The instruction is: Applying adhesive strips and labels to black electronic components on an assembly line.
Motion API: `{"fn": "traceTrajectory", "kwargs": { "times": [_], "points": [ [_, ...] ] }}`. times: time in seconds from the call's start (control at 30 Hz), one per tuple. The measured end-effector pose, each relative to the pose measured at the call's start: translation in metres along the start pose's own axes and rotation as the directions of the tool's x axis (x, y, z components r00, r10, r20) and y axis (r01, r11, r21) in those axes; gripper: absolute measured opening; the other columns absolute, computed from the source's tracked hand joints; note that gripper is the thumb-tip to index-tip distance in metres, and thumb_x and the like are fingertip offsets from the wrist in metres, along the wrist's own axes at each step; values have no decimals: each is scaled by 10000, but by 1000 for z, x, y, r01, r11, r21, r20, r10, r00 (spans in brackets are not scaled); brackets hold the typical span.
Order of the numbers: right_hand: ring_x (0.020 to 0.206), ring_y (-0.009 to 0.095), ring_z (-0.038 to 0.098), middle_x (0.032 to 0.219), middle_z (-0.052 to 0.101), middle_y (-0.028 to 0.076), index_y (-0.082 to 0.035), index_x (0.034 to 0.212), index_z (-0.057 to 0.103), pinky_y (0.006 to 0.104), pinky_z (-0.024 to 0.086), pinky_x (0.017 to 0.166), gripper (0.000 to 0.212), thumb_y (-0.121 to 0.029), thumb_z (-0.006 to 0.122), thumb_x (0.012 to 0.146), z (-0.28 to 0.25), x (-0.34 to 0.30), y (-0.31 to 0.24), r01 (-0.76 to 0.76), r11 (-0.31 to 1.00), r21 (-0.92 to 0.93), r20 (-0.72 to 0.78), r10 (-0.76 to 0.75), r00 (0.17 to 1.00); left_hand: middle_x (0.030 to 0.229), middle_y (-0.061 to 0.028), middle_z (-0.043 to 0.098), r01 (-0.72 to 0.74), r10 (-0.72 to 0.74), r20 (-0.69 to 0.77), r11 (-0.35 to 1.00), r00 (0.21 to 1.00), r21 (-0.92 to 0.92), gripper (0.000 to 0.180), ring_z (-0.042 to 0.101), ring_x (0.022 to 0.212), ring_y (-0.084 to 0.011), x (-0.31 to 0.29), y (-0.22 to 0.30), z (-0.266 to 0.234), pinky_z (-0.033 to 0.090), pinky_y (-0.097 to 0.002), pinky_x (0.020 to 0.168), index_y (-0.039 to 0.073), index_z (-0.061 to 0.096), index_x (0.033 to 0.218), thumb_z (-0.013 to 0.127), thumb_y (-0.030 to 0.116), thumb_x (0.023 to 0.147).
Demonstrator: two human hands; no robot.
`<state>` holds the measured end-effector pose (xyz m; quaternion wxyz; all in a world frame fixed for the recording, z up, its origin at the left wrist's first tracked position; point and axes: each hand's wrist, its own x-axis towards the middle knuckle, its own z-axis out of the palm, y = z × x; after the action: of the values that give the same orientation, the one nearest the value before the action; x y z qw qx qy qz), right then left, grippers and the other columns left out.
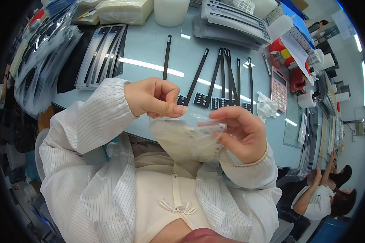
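Clear plastic bag [182,141] is held before the torso [160,194], at the table's [146,46] near edge. Its top left is pinched by the left hand [152,97], right side gripped between the right hand's [245,131] thumb and fingers.

I'd call the place I'm in a workshop, of the kind that does light handwork and packing. My table [146,48] has black strips [202,100] laid out side by side, with piles of clear sleeves [235,25] and pale wrapped bundles [123,12] around its edges, and the filmy plastic bag [176,137] in my fingers [240,115] fits that. A pink calculator [278,90] adds an office touch. Off to my right, under tube lights [358,43], other people [318,202] share the room.
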<state>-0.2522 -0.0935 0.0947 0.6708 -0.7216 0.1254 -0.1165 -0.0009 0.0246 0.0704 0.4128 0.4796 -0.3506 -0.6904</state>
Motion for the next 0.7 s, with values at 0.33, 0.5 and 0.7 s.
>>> {"fn": "traceTrajectory", "kwargs": {
  "times": [0.33,0.5,0.7],
  "points": [
    [1137,260,632,1230,604,215,65,1417,352,334,523,900,665,146,586,800,-13,0,-4,298,818,-493,254,-193,948,726,5,581,-162,220,-62,856,974,491,257,520,635,-65,-8,20,16,421,-233,552,61,595,724,825,170,766],
    [1009,206,670,1100,662,167,44,1475,280,308,507,887,781,144,623,781,-5,4,4,66,916,-397,99,-29,995,982,-57,615,-305,529,-74,592,845,746,157,600,752,-143,-14,27,30,488,-283,576,69,626,774,774,31,738],
    [993,189,671,1077,675,155,35,1476,282,291,494,892,764,171,577,784,-1,2,16,54,942,-331,48,-41,998,1042,-70,614,-403,752,295,-43,589,914,140,622,873,-234,-12,11,19,517,-303,604,99,688,843,770,50,740]
  ]
}}
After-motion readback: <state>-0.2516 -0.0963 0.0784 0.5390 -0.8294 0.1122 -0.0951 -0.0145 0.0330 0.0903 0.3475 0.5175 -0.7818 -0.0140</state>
